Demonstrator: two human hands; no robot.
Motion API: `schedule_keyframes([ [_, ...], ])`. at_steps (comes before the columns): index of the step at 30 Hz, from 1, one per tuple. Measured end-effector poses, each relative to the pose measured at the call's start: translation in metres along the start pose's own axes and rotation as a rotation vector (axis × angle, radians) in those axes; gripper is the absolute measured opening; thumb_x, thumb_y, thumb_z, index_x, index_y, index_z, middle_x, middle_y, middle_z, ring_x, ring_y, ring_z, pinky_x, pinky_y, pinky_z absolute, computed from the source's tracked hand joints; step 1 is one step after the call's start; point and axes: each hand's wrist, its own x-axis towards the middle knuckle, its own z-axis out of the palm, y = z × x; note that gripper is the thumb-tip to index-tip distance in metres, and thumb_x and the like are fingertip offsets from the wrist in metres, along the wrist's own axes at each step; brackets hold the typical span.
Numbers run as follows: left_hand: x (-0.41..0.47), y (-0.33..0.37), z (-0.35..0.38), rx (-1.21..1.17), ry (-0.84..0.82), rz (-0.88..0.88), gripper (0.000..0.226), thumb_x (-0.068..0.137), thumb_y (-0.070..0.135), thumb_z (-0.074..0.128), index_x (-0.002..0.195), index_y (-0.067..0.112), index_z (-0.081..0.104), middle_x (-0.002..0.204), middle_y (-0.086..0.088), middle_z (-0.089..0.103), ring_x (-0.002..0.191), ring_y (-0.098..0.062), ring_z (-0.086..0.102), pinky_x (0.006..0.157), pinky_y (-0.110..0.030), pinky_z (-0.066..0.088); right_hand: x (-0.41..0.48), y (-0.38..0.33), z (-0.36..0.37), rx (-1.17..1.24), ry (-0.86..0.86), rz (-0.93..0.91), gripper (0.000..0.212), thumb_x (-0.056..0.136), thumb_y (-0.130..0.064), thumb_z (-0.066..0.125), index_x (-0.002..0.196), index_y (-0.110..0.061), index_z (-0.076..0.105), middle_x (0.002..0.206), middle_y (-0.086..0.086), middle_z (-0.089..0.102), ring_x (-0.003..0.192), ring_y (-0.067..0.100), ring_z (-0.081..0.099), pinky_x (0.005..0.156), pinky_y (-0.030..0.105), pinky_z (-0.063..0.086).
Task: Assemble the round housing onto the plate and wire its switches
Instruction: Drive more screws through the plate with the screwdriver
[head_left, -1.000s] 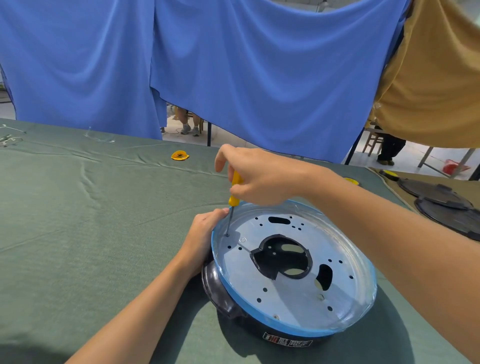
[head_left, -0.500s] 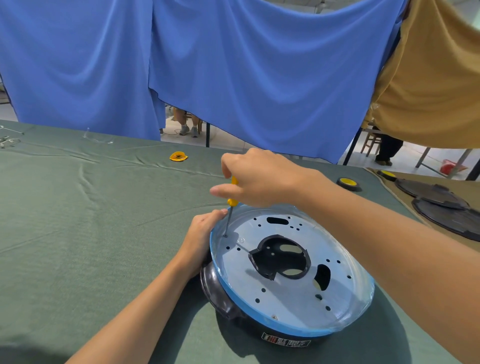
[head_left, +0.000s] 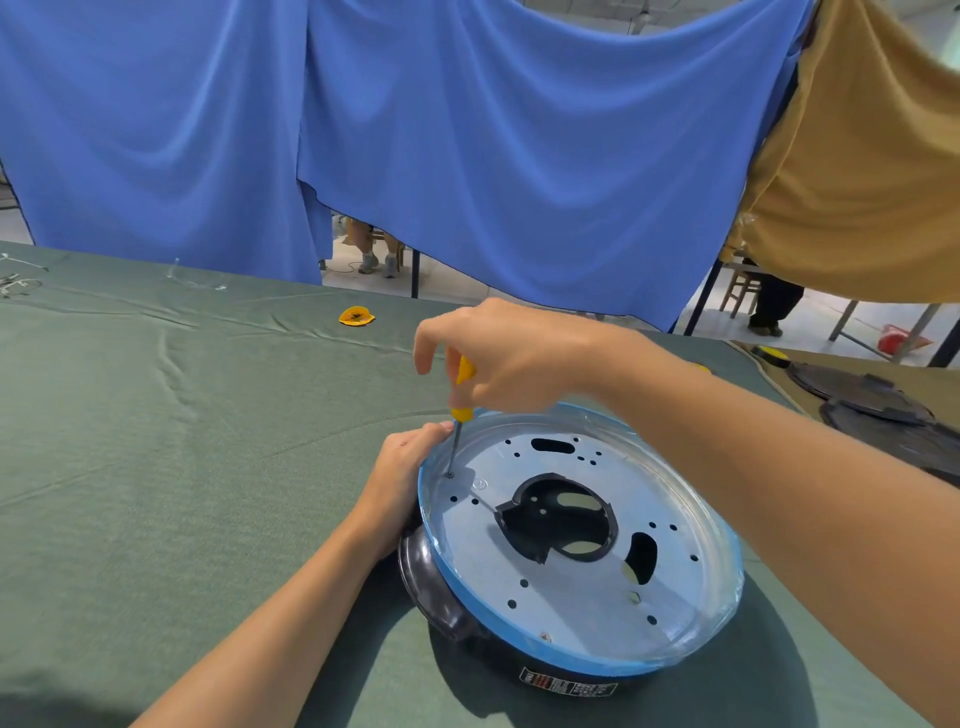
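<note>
The plate (head_left: 571, 587) sits on the round housing (head_left: 431, 577), on the bench (head_left: 156, 467). The right hand (head_left: 504, 358) clamps a yellow screwdriver (head_left: 461, 395), tip in a hole near the left rim. The left hand (head_left: 402, 467) grips the housing (thumb beside the shaft). A slipped tip could jab it. The rim crowds the tool; open bench lies to the left.

Looks like a makeshift assembly workshop, not a home. The desk (head_left: 156, 467) is covered in green cloth, and blue sheets (head_left: 467, 156) and a tan sheet (head_left: 857, 182) hang like curtains around it. Past them there's bare pale floor (head_left: 452, 280), a wooden stool (head_left: 740, 293) and black round parts (head_left: 872, 397) on the next desk (head_left: 930, 376).
</note>
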Motion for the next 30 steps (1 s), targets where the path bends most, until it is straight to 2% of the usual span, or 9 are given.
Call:
schedule_keyframes([
  [3, 0.000, 0.000, -0.001, 0.008, -0.007, 0.000, 0.034, 0.084, 0.033, 0.057, 0.055, 0.022, 0.069, 0.058, 0.002, 0.064, 0.051, -0.010, 0.059, 0.050, -0.018, 0.046, 0.006, -0.007, 0.010, -0.096, 0.142, 0.026, 0.019, 0.097, -0.032, 0.056, 0.092, -0.014, 0.059, 0.089, 0.004, 0.058, 0.089, 0.027, 0.057, 0.067, 0.033, 0.044],
  [6, 0.001, -0.001, -0.001, 0.008, -0.005, 0.012, 0.033, 0.087, 0.029, 0.057, 0.058, 0.022, 0.072, 0.061, 0.001, 0.067, 0.054, -0.009, 0.060, 0.052, -0.018, 0.047, 0.006, -0.008, 0.007, -0.061, 0.010, 0.069, 0.031, 0.095, -0.042, 0.054, 0.113, -0.018, 0.054, 0.103, 0.002, 0.053, 0.097, 0.025, 0.054, 0.079, 0.038, 0.047],
  [8, 0.001, -0.001, 0.000, -0.011, -0.011, -0.004, 0.029, 0.083, 0.033, 0.058, 0.061, 0.020, 0.073, 0.064, -0.002, 0.068, 0.057, -0.011, 0.062, 0.053, -0.020, 0.049, 0.003, -0.006, -0.002, -0.047, -0.095, 0.043, 0.032, 0.092, -0.028, 0.058, 0.124, -0.025, 0.051, 0.105, -0.004, 0.047, 0.097, 0.019, 0.050, 0.076, 0.035, 0.045],
  [12, 0.003, -0.002, -0.001, -0.016, -0.001, -0.019, 0.029, 0.083, 0.035, 0.060, 0.066, 0.014, 0.072, 0.065, -0.006, 0.067, 0.057, -0.015, 0.062, 0.053, -0.022, 0.049, 0.005, -0.005, 0.004, -0.057, 0.083, 0.045, 0.009, 0.095, -0.028, 0.059, 0.092, -0.020, 0.060, 0.093, 0.002, 0.059, 0.089, 0.024, 0.054, 0.059, 0.031, 0.040],
  [16, 0.002, -0.002, -0.001, -0.012, -0.003, 0.008, 0.038, 0.095, 0.023, 0.056, 0.062, 0.019, 0.073, 0.064, -0.003, 0.068, 0.056, -0.013, 0.062, 0.053, -0.021, 0.049, 0.005, -0.004, 0.008, -0.078, 0.025, 0.120, 0.040, 0.095, -0.050, 0.051, 0.102, -0.013, 0.060, 0.100, 0.004, 0.061, 0.094, 0.027, 0.056, 0.078, 0.040, 0.049],
  [19, 0.001, -0.002, -0.001, -0.017, 0.006, 0.005, 0.046, 0.098, 0.019, 0.052, 0.058, 0.022, 0.073, 0.061, -0.001, 0.068, 0.054, -0.011, 0.062, 0.052, -0.020, 0.048, 0.002, -0.001, -0.002, -0.021, -0.063, 0.055, 0.024, 0.093, -0.028, 0.058, 0.115, -0.022, 0.054, 0.097, -0.006, 0.055, 0.093, 0.015, 0.050, 0.069, 0.032, 0.043],
  [21, 0.001, -0.002, 0.000, -0.002, 0.011, 0.006, 0.048, 0.098, 0.019, 0.052, 0.054, 0.023, 0.070, 0.058, 0.001, 0.066, 0.051, -0.010, 0.060, 0.051, -0.019, 0.047, 0.001, 0.000, 0.001, -0.005, 0.035, 0.032, 0.010, 0.092, -0.026, 0.062, 0.100, -0.022, 0.057, 0.090, -0.005, 0.057, 0.085, 0.011, 0.050, 0.061, 0.029, 0.040],
  [26, 0.001, -0.001, 0.000, 0.009, 0.012, 0.011, 0.042, 0.098, 0.019, 0.052, 0.062, 0.020, 0.075, 0.064, -0.003, 0.069, 0.056, -0.012, 0.063, 0.053, -0.020, 0.049, 0.005, -0.003, 0.010, -0.099, 0.081, 0.131, 0.043, 0.090, -0.059, 0.052, 0.089, -0.016, 0.055, 0.096, 0.004, 0.060, 0.089, 0.028, 0.057, 0.076, 0.042, 0.050],
  [30, 0.003, -0.004, -0.002, -0.010, 0.027, -0.012, 0.032, 0.097, 0.020, 0.054, 0.074, 0.006, 0.072, 0.068, -0.009, 0.068, 0.060, -0.018, 0.063, 0.057, -0.026, 0.051, 0.002, 0.001, 0.002, -0.052, -0.009, 0.047, 0.012, 0.090, -0.027, 0.060, 0.098, -0.023, 0.051, 0.104, 0.001, 0.057, 0.091, 0.020, 0.055, 0.073, 0.036, 0.049],
])
